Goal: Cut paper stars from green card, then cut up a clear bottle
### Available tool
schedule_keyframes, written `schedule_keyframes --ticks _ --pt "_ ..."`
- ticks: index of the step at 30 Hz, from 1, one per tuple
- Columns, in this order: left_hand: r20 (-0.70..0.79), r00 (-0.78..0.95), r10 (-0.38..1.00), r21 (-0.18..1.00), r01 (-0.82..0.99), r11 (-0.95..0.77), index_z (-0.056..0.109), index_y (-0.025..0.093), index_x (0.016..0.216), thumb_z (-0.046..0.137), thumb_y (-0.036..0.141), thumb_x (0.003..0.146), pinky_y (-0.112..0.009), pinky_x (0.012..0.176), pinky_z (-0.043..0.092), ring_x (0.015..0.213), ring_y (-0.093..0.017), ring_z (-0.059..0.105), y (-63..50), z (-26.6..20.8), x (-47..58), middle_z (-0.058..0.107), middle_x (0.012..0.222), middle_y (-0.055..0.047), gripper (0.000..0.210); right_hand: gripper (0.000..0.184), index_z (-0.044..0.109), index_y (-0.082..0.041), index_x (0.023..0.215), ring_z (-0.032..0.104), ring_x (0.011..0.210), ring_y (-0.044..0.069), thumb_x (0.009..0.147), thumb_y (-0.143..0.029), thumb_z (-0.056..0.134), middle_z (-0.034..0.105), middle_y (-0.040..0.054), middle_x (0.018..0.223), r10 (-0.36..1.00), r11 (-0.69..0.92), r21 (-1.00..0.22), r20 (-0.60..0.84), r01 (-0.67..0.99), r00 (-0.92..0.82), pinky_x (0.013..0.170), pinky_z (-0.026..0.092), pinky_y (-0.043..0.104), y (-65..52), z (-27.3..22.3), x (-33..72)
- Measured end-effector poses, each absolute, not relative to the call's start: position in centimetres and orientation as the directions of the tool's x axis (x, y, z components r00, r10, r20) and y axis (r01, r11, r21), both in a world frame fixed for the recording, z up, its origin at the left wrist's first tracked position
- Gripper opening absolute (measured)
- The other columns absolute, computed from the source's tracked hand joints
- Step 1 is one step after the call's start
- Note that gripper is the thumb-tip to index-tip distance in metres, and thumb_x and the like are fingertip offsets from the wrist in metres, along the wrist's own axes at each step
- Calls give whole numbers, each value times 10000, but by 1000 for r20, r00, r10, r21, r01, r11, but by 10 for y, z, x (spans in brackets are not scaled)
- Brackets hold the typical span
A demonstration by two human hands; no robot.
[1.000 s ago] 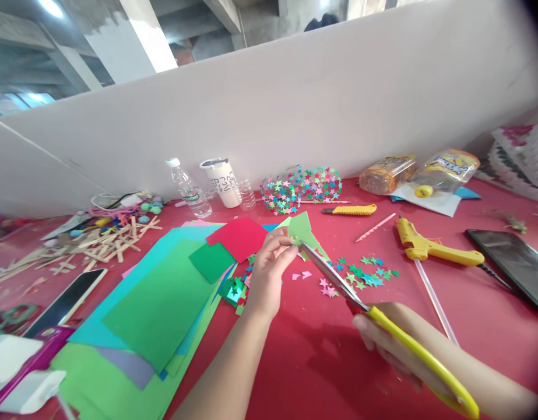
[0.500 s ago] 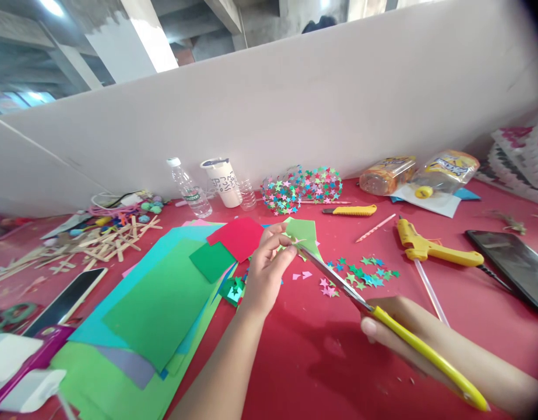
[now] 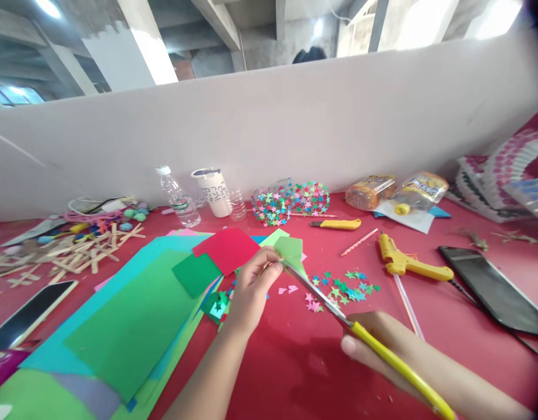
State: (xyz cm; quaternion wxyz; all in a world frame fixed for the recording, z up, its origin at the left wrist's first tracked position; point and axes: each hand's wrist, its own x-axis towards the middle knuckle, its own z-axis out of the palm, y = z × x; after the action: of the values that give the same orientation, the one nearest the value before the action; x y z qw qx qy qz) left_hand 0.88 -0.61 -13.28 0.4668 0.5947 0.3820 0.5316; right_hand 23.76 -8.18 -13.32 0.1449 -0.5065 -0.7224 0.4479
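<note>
Yellow-handled scissors (image 3: 382, 356) are gripped in my right hand (image 3: 369, 335), their blades pointing up and left. The blade tips meet the fingertips of my left hand (image 3: 256, 280). Those fingers pinch a small piece of green paper (image 3: 288, 251), partly hidden by the hand. To the right of the blades lie loose paper stars (image 3: 350, 287) in green, blue and pink. A red paper sheet (image 3: 227, 248) and a dark green paper square (image 3: 196, 274) lie left of my left hand, on a stack of green and blue sheets (image 3: 133, 315).
A yellow glue gun (image 3: 404, 261), a yellow utility knife (image 3: 336, 224) and a phone (image 3: 491, 286) lie to the right. Star-covered bottles (image 3: 290, 201), a white cup (image 3: 213, 192) and a water bottle (image 3: 179, 198) stand along the partition. Wooden sticks (image 3: 91, 251) pile up at left.
The view has shifted slightly, moving table items left and down in the picture. Both hands keep their holds, with the scissor tips still at the left fingertips.
</note>
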Motion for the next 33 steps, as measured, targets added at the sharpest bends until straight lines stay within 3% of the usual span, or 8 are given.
schedule_keyframes --ticks 12,21,27,33 --pt "192 125 973 976 83 -203 591 199 790 564 336 856 -262 717 359 796 -165 475 -2 -140 5 518 820 -3 155 461 487 -173 637 309 465 72 860 -575 514 343 -63 545 858 -29 -799 -328 600 -395 426 203 205 -70 -122 239" --pt "199 126 972 973 94 -212 612 194 792 560 342 858 -268 743 370 825 -176 497 -4 -137 7 539 835 -12 170 422 459 -185 643 295 416 57 902 -517 492 283 -87 505 823 -75 -839 -357 540 -442 392 245 167 -72 -108 238" --pt "189 116 975 978 69 -198 611 204 787 576 345 848 -258 752 371 815 -163 499 -3 -140 5 551 821 3 158 420 443 -183 633 180 430 47 899 -503 498 281 -92 504 817 -96 -853 -362 513 -449 376 197 161 -74 -104 236" --pt "182 102 978 982 22 -185 609 205 777 591 338 843 -248 727 360 779 -150 476 -3 -140 6 529 794 13 149 421 405 -200 629 197 434 58 907 -507 482 249 -91 517 824 -92 -850 -357 518 -439 397 192 190 -75 -105 234"
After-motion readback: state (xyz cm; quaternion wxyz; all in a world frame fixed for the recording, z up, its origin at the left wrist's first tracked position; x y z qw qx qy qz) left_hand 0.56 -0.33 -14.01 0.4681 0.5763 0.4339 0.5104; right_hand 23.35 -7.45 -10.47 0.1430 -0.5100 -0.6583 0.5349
